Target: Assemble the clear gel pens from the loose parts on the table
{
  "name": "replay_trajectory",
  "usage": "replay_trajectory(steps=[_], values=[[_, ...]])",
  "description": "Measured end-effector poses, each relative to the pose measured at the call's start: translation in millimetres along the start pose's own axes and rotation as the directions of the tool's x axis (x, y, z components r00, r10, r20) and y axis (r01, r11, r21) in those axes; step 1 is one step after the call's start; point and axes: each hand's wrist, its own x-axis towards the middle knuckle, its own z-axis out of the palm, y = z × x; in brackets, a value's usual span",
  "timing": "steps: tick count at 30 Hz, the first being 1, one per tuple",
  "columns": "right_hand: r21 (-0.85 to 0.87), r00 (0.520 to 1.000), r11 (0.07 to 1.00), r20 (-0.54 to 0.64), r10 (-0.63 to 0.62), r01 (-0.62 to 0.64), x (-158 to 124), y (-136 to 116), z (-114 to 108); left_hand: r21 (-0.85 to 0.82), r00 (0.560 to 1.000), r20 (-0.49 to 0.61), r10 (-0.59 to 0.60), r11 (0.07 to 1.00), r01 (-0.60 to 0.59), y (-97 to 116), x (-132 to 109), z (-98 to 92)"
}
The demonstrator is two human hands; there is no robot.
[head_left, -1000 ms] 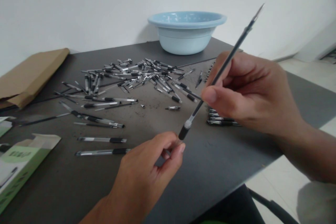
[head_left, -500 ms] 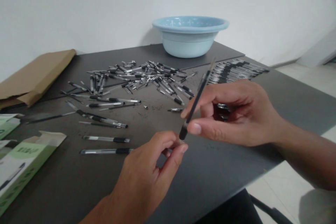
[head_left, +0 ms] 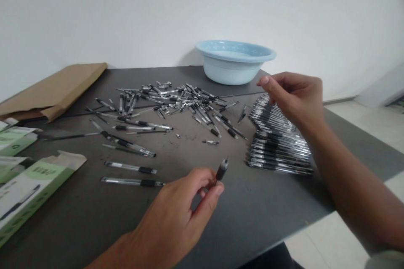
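Note:
My left hand [head_left: 183,206] pinches a gel pen barrel between thumb and forefinger. The barrel's black grip [head_left: 221,172] points up, with a thin tip showing at its top. Raised over the right side of the table, my right hand [head_left: 295,92] has thumb and forefinger together. Whatever may be between those fingertips is hidden. Below and behind the right hand lie neat rows of pens [head_left: 277,151] with black grips. A loose heap of pens and pen parts [head_left: 186,101] spreads across the table's middle.
A light blue basin [head_left: 233,67] stands at the back by the wall. Brown cardboard packaging [head_left: 66,86] and green-white pen boxes [head_left: 38,189] lie at left. Two single pens, one a clear-barrelled pen [head_left: 129,167], lie left of my left hand. A small pen part [head_left: 210,142] lies further back.
My right hand has let go of the dark refill and moved up and away from the left hand. The refill no longer sticks up high from the grip. The left hand keeps its hold.

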Motion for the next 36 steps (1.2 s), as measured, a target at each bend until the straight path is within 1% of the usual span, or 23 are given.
replay_trajectory(steps=[2, 4, 7, 10, 14, 19, 22, 30, 33, 36], values=[[-0.102, 0.999, 0.995, 0.049, 0.007, -0.002, 6, 15, -2, -0.009, 1.000, 0.020, -0.007, 1.000, 0.007, 0, 0, 0.1], [-0.220, 0.989, 0.975, 0.148, 0.011, 0.022, 11, 29, -3, -0.017, 0.999, 0.031, -0.012, 1.000, 0.013, 0, 0, 0.0], [-0.353, 0.940, 0.928, 0.340, 0.011, 0.116, 16, 46, 1, -0.010, 0.999, 0.042, -0.027, 1.000, 0.028, 0, 2, -0.5], [-0.382, 0.888, 0.902, 0.459, -0.001, 0.199, 17, 58, 7, 0.008, 0.998, 0.052, -0.044, 0.999, 0.043, 0, 4, -1.1], [-0.367, 0.842, 0.890, 0.539, -0.032, 0.269, 17, 71, 13, 0.000, 0.996, 0.072, -0.056, 0.998, 0.056, 1, 3, -2.0], [-0.343, 0.802, 0.877, 0.592, -0.075, 0.336, 16, 79, 19, -0.018, 0.996, 0.077, -0.048, 0.999, 0.049, 1, 3, -2.1], [-0.337, 0.794, 0.872, 0.601, -0.092, 0.356, 14, 78, 23, -0.008, 0.996, 0.075, -0.048, 0.999, 0.048, 1, 3, -1.7], [-0.374, 0.832, 0.848, 0.540, -0.130, 0.375, 6, 70, 29, -0.034, 1.000, 0.013, 0.003, 0.999, -0.003, 3, -1, 0.6], [-0.406, 0.859, 0.835, 0.492, -0.143, 0.372, 7, 71, 27, -0.042, 0.998, -0.031, 0.048, 0.998, -0.049, 3, 0, 0.1], [-0.448, 0.880, 0.816, 0.451, -0.147, 0.366, 13, 65, 22, -0.054, 0.995, -0.041, 0.091, 0.994, -0.093, 3, 0, -2.2]])
